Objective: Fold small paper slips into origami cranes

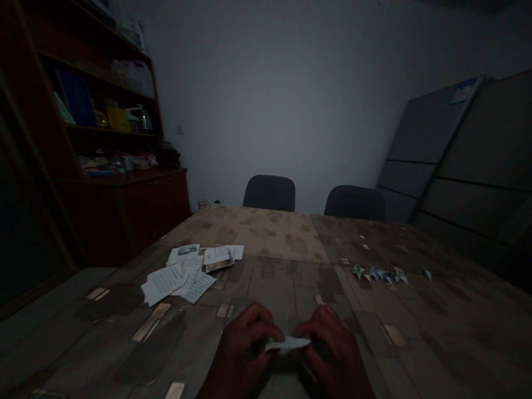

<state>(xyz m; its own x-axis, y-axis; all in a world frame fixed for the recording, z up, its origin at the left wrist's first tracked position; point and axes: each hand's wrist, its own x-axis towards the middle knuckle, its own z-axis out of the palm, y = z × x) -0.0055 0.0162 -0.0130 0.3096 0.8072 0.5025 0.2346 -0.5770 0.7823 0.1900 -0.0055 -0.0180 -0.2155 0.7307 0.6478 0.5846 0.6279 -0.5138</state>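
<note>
Near the front edge of the patterned table [257, 282], a small folded white paper [288, 344] is held between both hands, just above the surface. My left hand [247, 349] pinches its left end between thumb and fingers. The right end is pinched by my right hand [332, 346], with the fingers curled. Printed paper sheets [166, 282] lie in an overlapping spread at the left of the table. Several small folded paper pieces [380, 274] stand in a row at the right.
Two dark chairs [269, 193] stand behind the table's far edge. A red-brown cabinet with shelves [153, 199] is at the left, a glass [202, 203] at the far left corner, and grey panelled doors [419, 144] at the right.
</note>
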